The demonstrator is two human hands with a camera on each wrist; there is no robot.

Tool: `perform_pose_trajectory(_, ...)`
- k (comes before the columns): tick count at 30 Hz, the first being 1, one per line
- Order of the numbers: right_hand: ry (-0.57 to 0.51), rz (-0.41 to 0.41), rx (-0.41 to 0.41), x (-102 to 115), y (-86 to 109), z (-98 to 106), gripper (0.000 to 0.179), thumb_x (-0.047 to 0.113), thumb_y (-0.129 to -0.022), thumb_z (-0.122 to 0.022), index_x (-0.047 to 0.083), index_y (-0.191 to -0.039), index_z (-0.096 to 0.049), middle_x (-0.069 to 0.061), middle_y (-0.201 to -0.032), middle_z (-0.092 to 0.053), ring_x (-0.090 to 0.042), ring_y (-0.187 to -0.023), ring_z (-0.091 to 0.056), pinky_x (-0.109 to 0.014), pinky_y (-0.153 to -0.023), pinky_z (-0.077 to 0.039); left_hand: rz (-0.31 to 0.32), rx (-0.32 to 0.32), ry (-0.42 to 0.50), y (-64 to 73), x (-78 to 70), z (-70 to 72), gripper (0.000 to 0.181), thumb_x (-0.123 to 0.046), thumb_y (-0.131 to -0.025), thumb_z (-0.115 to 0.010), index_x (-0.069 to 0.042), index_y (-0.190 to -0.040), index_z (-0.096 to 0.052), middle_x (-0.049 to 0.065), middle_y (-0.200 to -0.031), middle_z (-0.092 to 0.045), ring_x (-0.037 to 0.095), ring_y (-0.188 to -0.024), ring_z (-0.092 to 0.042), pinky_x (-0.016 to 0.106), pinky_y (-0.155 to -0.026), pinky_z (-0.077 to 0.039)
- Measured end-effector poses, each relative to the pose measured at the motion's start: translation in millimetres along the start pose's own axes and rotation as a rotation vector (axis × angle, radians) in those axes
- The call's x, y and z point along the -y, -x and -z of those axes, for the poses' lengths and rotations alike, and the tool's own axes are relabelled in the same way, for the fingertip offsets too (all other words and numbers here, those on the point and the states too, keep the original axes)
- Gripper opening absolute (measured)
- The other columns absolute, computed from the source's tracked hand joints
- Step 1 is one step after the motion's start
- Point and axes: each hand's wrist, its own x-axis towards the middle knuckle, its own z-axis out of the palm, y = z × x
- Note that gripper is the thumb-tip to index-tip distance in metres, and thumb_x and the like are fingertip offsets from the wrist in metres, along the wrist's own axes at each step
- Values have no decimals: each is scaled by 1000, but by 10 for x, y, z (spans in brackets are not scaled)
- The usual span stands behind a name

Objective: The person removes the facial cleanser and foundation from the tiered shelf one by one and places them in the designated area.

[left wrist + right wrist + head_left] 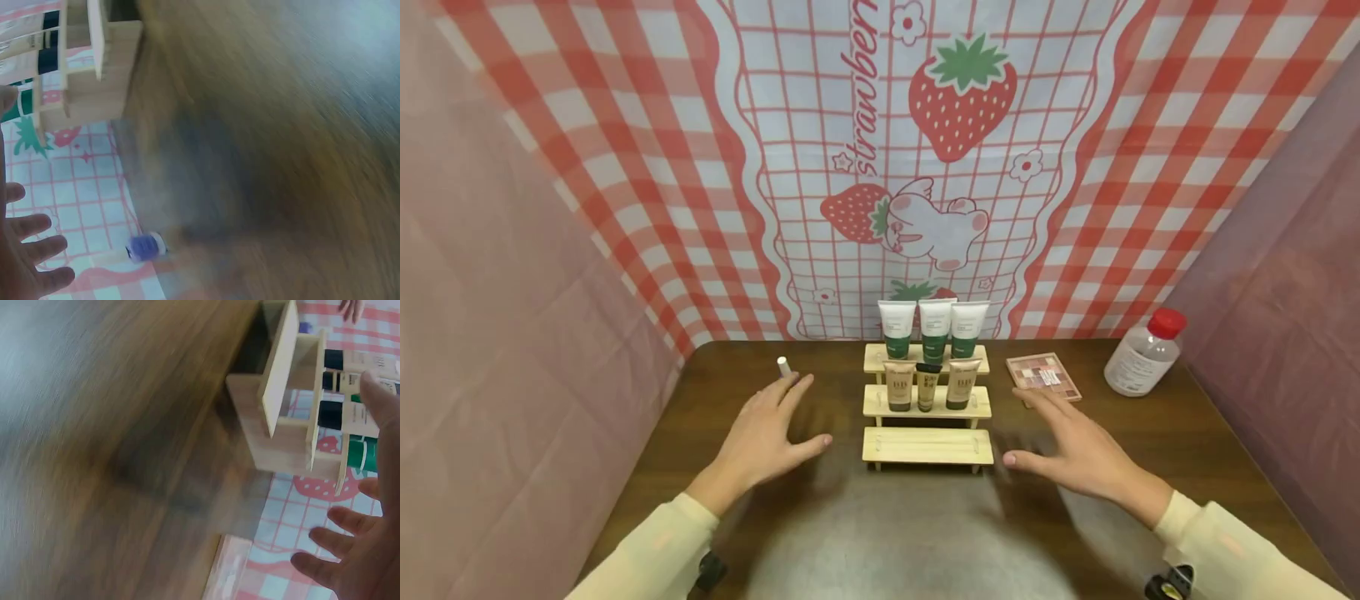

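Between my two hands stands a light wooden three-step rack (927, 447). White-and-green squeeze tubes (934, 329) stand on its top step. Its middle step holds two beige tubes (899, 385) with a slimmer gold tube (927, 390) between them. My left hand (758, 435) hovers left of the rack, fingers spread, holding nothing. Just beyond its fingertips is a small white-ended cylinder (784, 365); the left wrist view shows a purple band (145, 247) on it. On the rack's right, my right hand (1078, 454) is likewise spread, its fingertips overlapping the near edge of an eyeshadow palette (1045, 375).
A clear bottle with a red cap (1144, 354) stands at the back right of the dark wooden table (865, 533). Behind it hangs a strawberry-print cloth (790, 167). Pink cloth walls (512, 333) close in both sides.
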Motion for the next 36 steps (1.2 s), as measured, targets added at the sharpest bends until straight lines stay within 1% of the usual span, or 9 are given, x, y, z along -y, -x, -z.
perform_pose_trajectory(2,-59,-6,-1,18,-30,-30,90,63,-80,-80,16,-151,-49,-13,-153,-51,-43,-133,-55,-65,-101,-48,10,-27,72,-56,-50,28,95,-70,-86,-68,-19,-159,-37,16,-158,-43,39,-143,-44,64,-112,-40)
perform_pose_trajectory(4,-110,-8,-17,35,-68,-72,83,57,-80,-83,15,-145,-55,-14,-146,-58,-41,-129,-57,-63,-100,-49,27,-42,143,-110,-104,62,89,-66,-87,-70,-19,-157,-41,14,-156,-47,38,-141,-47,62,-109,-44)
perform_pose_trajectory(6,-158,-14,-34,46,-109,-127,76,51,-80,-86,13,-140,-60,-13,-138,-64,-38,-123,-62,-59,-97,-53,40,-55,210,-162,-149,89,85,-63,-87,-71,-19,-155,-44,11,-154,-49,36,-140,-49,61,-108,-45)
perform_pose_trajectory(8,-209,-30,-48,60,-141,-189,69,46,-79,-88,11,-135,-64,-11,-131,-68,-34,-115,-67,-54,-90,-57,48,-61,268,-211,-192,102,82,-62,-88,-72,-22,-154,-44,7,-152,-51,32,-139,-50,58,-108,-46)
perform_pose_trajectory(13,-305,-84,-64,66,-163,-348,63,36,-79,-90,7,-129,-68,-12,-123,-73,-32,-108,-71,-50,-81,-61,14,-54,385,-321,-312,62,77,-55,-90,-73,-20,-153,-46,5,-147,-55,30,-136,-53,55,-108,-47)
perform_pose_trajectory(18,-346,-147,-51,44,-145,-454,62,35,-80,-90,5,-129,-67,-14,-120,-74,-33,-106,-72,-48,-80,-61,-17,-45,455,-420,-441,-15,73,-49,-90,-76,-18,-150,-49,6,-141,-59,32,-128,-58,52,-104,-50)
perform_pose_trajectory(24,-386,-194,-38,21,-107,-514,59,32,-79,-90,3,-125,-68,-13,-116,-75,-27,-99,-75,-47,-82,-62,-2,-21,560,-517,-583,-104,73,-44,-89,-79,-15,-149,-50,7,-139,-60,27,-120,-63,49,-97,-55)
perform_pose_trajectory(28,-413,-208,-29,31,-88,-550,58,31,-79,-90,1,-123,-68,-11,-110,-76,-22,-94,-76,-45,-83,-61,-2,-11,624,-565,-670,-140,73,-40,-89,-80,-15,-150,-49,8,-139,-60,29,-119,-64,48,-96,-56)
perform_pose_trajectory(36,-439,-231,10,30,-80,-615,54,31,-80,-90,3,-121,-69,-8,-103,-78,-17,-89,-75,-41,-83,-61,-15,-7,660,-611,-749,-217,70,-31,-87,-82,-14,-147,-51,14,-138,-62,29,-116,-66,49,-93,-57)
